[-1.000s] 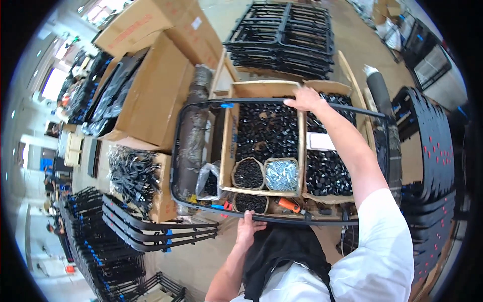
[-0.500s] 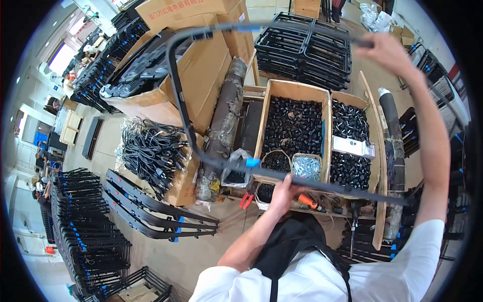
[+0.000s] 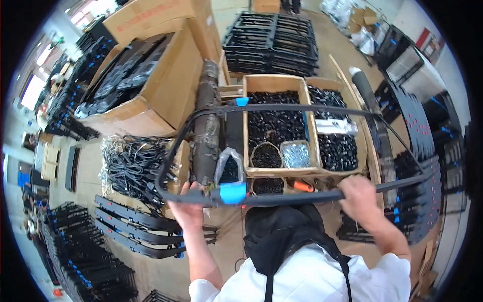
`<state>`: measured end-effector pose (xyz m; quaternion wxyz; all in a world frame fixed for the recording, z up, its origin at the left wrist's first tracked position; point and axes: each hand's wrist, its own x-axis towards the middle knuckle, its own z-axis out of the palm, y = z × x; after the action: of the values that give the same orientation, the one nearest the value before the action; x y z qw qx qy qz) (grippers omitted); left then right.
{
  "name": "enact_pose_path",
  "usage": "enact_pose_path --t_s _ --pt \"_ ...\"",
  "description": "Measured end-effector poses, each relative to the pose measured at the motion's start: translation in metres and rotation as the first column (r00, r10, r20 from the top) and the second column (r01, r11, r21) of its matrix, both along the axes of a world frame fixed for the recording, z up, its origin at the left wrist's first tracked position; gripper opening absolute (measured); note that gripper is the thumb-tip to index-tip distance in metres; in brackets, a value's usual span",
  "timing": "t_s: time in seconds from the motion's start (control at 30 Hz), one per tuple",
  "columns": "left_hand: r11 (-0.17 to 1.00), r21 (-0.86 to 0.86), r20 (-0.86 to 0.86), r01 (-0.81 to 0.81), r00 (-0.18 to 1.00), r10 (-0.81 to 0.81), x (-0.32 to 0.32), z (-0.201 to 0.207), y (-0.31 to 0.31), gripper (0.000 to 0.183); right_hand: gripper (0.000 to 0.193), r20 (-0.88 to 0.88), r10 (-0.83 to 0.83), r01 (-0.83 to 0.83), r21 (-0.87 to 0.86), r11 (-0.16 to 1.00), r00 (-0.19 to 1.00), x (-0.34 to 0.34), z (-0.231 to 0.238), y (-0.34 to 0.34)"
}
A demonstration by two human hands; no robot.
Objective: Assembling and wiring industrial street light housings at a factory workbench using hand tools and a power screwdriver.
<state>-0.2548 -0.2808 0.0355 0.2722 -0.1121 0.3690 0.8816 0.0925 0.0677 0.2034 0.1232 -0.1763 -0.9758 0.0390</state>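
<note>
I hold a black tubular frame (image 3: 287, 198) with rounded corners in front of me, roughly level, its long near bar crossing my body. My left hand (image 3: 188, 210) is closed round that bar by the left corner, beside a blue wrap (image 3: 233, 193). Toward the bar's right part, my right hand (image 3: 359, 199) is wrapped over it. The far bar, bearing a second blue piece (image 3: 242, 101), passes above a wooden box of black knob-like parts (image 3: 276, 132). Inside that box are a container of small black pieces (image 3: 266, 155) and one of silver screws (image 3: 296, 155).
An orange-handled tool (image 3: 303, 186) lies at the bench's near edge. Left of the bench stand a pile of black cables (image 3: 136, 166) and a large carton (image 3: 168, 85). Stacked black frames (image 3: 271, 43) are behind; curved black bars (image 3: 138, 226) lie at left.
The frame has come down from a tilted, raised position to roughly level. My right hand dropped from high right to the near bar; my left hand moved left along it.
</note>
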Motion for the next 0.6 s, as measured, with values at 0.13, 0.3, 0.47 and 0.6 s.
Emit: enact_pose_path --t_s 0.13,0.3,0.47,0.6 --pt "0.999 -0.018 0.033 -0.046 0.998 0.046 0.021 -0.021 -0.031 0.099 0.036 0.192 0.033 -0.017 -0.083 0.996 0.981 0.037 -0.121 -0.032" --pt "0.447 -0.894 -0.053 0.041 0.979 -0.197 0.022 -0.101 -0.05 0.07 0.02 0.199 0.003 0.032 -0.176 0.984 0.98 0.041 -0.199 -0.033" --pt "-0.511 -0.836 0.202 -0.199 0.755 -0.624 -0.002 -0.095 -0.037 0.073 0.013 0.159 -0.016 0.051 -0.218 0.975 0.987 0.05 -0.227 -0.026" --pt "-0.494 -0.857 0.206 -0.149 0.779 -0.592 -0.022 -0.112 -0.048 0.069 0.016 0.072 0.039 -0.023 -0.212 0.977 0.997 0.037 -0.22 -0.005"
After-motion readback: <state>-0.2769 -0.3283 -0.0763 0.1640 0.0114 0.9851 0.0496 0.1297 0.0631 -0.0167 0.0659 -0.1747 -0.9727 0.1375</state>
